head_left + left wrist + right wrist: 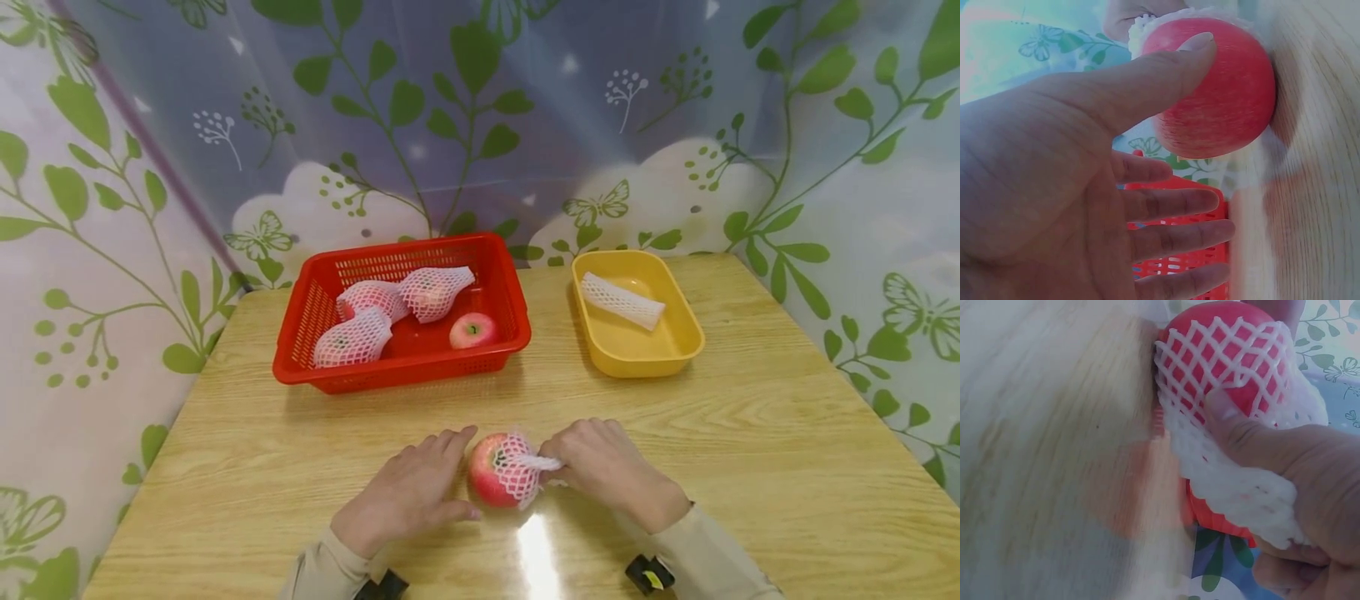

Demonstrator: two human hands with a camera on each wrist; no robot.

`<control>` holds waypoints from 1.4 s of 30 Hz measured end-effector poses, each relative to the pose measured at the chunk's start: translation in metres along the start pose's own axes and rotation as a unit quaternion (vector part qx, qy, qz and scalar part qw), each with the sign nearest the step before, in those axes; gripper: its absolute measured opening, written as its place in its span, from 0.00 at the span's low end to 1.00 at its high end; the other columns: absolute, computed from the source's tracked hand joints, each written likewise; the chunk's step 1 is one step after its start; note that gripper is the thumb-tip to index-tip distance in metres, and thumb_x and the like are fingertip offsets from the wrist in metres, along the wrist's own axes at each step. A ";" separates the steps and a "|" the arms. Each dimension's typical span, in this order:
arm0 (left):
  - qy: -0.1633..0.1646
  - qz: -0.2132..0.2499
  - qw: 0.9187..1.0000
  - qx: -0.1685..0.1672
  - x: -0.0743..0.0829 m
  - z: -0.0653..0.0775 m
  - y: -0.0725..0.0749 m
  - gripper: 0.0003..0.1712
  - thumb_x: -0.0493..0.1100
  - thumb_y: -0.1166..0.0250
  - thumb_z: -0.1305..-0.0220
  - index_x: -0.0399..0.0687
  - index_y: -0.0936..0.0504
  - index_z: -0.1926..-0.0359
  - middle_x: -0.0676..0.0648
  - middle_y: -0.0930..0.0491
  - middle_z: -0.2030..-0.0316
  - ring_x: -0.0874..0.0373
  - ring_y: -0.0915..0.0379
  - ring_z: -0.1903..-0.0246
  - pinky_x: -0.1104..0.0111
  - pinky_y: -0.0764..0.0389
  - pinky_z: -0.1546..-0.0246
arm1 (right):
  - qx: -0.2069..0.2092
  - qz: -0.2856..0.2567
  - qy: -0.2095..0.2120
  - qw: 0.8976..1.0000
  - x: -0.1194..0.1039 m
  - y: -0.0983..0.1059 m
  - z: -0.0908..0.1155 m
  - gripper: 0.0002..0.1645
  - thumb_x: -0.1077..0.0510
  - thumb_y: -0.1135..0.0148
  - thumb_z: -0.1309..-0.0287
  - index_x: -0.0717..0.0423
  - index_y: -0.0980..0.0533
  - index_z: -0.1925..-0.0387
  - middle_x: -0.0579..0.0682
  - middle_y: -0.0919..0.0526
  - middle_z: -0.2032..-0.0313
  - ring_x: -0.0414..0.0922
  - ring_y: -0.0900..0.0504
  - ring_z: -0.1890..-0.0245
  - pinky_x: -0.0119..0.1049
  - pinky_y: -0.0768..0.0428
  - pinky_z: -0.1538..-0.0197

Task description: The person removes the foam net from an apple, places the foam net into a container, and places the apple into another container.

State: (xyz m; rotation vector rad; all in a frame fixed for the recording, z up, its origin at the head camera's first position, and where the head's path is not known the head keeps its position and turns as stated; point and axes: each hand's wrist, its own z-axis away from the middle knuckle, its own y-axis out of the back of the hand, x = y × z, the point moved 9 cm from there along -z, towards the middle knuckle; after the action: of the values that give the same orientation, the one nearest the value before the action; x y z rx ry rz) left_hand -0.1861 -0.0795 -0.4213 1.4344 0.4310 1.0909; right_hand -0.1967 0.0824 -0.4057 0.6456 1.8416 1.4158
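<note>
A red apple [489, 472] rests on the table between the two hands, its right half covered by a white foam net [519, 477]. My right hand [611, 471] grips the gathered end of the net; in the right wrist view its thumb [1229, 412] presses the mesh against the apple. At the apple's left side is my left hand [416, 487], its fingers extended and spread. The left wrist view shows the left thumb [1191, 65] across the bare side of the apple, with the other fingers held straight and apart from it.
A red basket [408, 372] stands behind the hands, holding several netted apples [352, 340] and a bare apple [473, 331]. To its right, a yellow bin [637, 365] contains a loose foam net [622, 301]. A patterned curtain [480, 125] hangs behind the wooden table [750, 417].
</note>
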 end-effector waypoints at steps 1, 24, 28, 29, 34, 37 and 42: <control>0.000 -0.001 1.000 -0.001 0.000 0.000 0.000 0.54 0.61 0.27 0.43 0.41 0.41 0.25 0.40 0.28 0.34 0.44 0.29 0.36 0.45 0.25 0.40 | 0.000 0.000 0.001 1.000 0.000 0.000 0.000 0.13 0.47 0.23 0.54 0.39 0.22 0.81 0.30 0.26 0.83 0.31 0.38 0.83 0.26 0.38 0.81; -0.020 -0.010 0.999 0.027 0.014 -0.009 0.001 0.52 0.60 0.27 0.42 0.42 0.39 0.26 0.42 0.27 0.35 0.46 0.28 0.37 0.48 0.23 0.41 | -0.018 -0.028 -0.001 0.999 0.006 0.007 0.003 0.20 0.52 0.29 0.47 0.39 0.33 0.82 0.31 0.36 0.84 0.30 0.41 0.83 0.25 0.41 0.81; -0.024 0.006 0.999 0.040 0.017 -0.011 0.002 0.50 0.59 0.27 0.41 0.42 0.38 0.27 0.41 0.29 0.33 0.46 0.29 0.35 0.47 0.23 0.40 | -0.021 -0.025 -0.003 0.999 0.006 0.006 0.003 0.18 0.51 0.31 0.47 0.39 0.33 0.81 0.31 0.35 0.83 0.31 0.40 0.83 0.26 0.41 0.81; -0.025 0.012 0.999 0.044 0.018 -0.013 0.002 0.49 0.58 0.27 0.41 0.42 0.38 0.27 0.41 0.30 0.32 0.46 0.30 0.34 0.47 0.24 0.40 | -0.021 -0.024 -0.003 0.999 0.007 0.006 0.003 0.17 0.51 0.31 0.47 0.39 0.33 0.81 0.32 0.35 0.83 0.31 0.40 0.83 0.26 0.40 0.81; -0.034 0.052 0.996 0.066 0.023 -0.020 0.000 0.49 0.59 0.27 0.41 0.42 0.37 0.27 0.41 0.29 0.32 0.46 0.29 0.34 0.48 0.24 0.39 | -0.015 -0.013 -0.001 1.000 0.007 0.006 0.004 0.17 0.51 0.32 0.47 0.39 0.33 0.80 0.32 0.34 0.83 0.31 0.40 0.82 0.26 0.40 0.81; -0.041 0.070 0.994 0.074 0.027 -0.022 -0.003 0.49 0.59 0.26 0.42 0.41 0.37 0.27 0.42 0.27 0.34 0.48 0.25 0.38 0.49 0.22 0.41 | -0.013 -0.012 0.001 1.000 0.008 0.006 0.005 0.17 0.50 0.32 0.46 0.39 0.33 0.80 0.32 0.33 0.83 0.31 0.39 0.83 0.26 0.40 0.81; -0.039 0.084 0.992 0.087 0.030 -0.025 -0.004 0.46 0.57 0.24 0.44 0.42 0.32 0.31 0.45 0.23 0.40 0.52 0.22 0.44 0.54 0.19 0.44 | -0.024 -0.030 -0.009 0.999 0.013 0.005 0.007 0.16 0.48 0.30 0.45 0.38 0.30 0.78 0.31 0.31 0.82 0.31 0.37 0.82 0.26 0.36 0.79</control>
State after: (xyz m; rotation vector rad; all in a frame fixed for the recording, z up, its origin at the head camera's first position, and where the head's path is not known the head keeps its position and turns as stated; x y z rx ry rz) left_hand -0.1903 -0.0403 -0.4181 1.6865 0.3618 1.1485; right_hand -0.1990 0.0976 -0.4046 0.5714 1.7933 1.4062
